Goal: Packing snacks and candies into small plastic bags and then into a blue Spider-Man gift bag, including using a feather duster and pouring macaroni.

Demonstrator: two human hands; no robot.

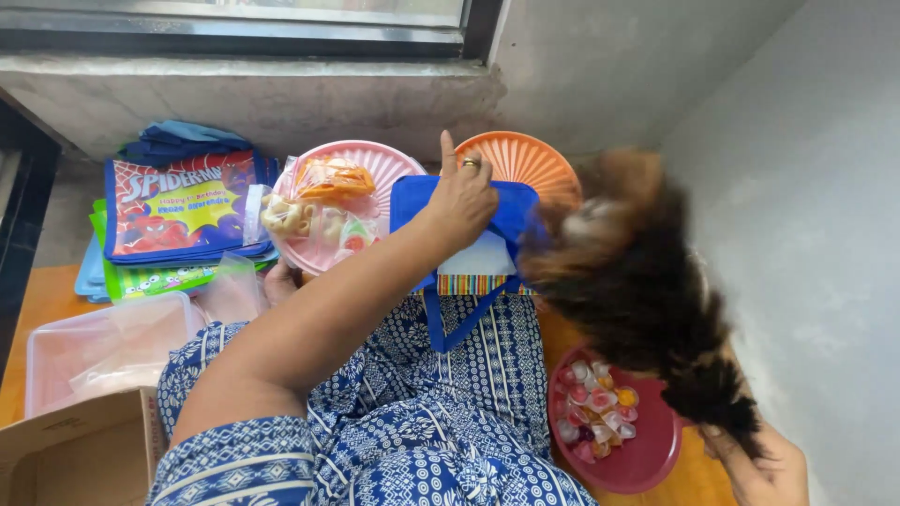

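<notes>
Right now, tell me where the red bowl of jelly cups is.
In the head view, the red bowl sits lower right on the wooden floor, beside the blue patterned lap, under the cat, near the right hand.

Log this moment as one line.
left hand: grips top edge of blue bag | cat: blurred, right of bag | right hand: by its tail, grip unclear | red bowl: small cups inside

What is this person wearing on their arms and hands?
The left hand has a gold-coloured ring on one of its fingers. The left forearm is bare, with a short sleeve of blue fabric with a white pattern near the shoulder. The right hand shows only at the lower edge, with no ring or sleeve to be seen there.
</notes>
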